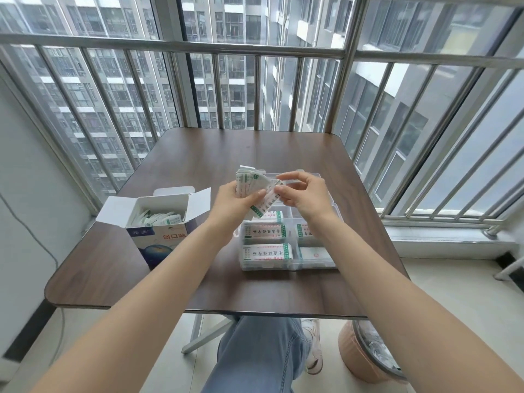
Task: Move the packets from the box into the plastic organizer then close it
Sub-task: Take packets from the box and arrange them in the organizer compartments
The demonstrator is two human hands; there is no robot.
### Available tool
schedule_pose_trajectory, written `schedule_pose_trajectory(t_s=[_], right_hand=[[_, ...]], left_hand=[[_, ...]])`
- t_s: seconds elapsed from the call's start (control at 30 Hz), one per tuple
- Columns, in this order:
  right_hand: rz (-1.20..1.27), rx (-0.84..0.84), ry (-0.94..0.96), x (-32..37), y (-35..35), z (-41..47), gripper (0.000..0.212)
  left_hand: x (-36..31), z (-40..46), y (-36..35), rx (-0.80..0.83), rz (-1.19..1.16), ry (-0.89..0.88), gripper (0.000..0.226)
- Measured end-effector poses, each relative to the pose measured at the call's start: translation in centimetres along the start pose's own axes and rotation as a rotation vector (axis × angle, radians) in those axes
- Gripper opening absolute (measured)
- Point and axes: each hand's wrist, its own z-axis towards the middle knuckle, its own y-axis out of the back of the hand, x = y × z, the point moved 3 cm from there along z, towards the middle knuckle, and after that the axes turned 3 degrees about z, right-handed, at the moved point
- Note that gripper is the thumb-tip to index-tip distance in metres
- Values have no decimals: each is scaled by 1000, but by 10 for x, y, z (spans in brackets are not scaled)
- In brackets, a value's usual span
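While fanned: white, green-edged packets point(251, 185)

Box point(158, 222): white and blue carton, flaps open, upright, left of the plastic organizer point(289, 242); white-green packets inside. Plastic organizer: clear, compartmented, lid open, several compartments filled with flat packet stacks. Packets point(255, 188): fanned bunch held above the organizer's far end.

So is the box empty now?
No, the open box on the table has white packets inside, and both hands hold more above the organizer.
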Motion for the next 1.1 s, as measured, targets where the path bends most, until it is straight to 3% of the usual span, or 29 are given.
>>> schedule_pose_trajectory(t_s=[0.07,0.2,0.33,0.57,0.73,0.83,0.93,1.0,1.1], right_hand=[[15,-66,-17,-3,3,4,21],[-114,-5,-65,-14,-4,8,16],[-229,-67,-69,-22,-13,11,12],[-704,24,60,-18,-25,9,8],[-949,63,73,-18,-25,7,5],[-989,65,89,-20,-26,8,8],[-901,63,170,-17,-24,10,12],[-597,59,157,-8,-19,6,15],[-203,123,25,6,-13,-5,12]], left_hand=[[-2,0,3,-92,80,-66,10],[-1,0,8,-169,300,-177,11],[5,2,7,-260,451,-216,12],[15,7,6,-226,643,-151,14],[17,7,6,-236,611,-159,15],[12,6,6,-223,412,-167,10],[7,0,5,-142,57,-113,14],[7,-5,3,-54,-93,-70,15],[3,-11,-4,58,-140,-51,15]])
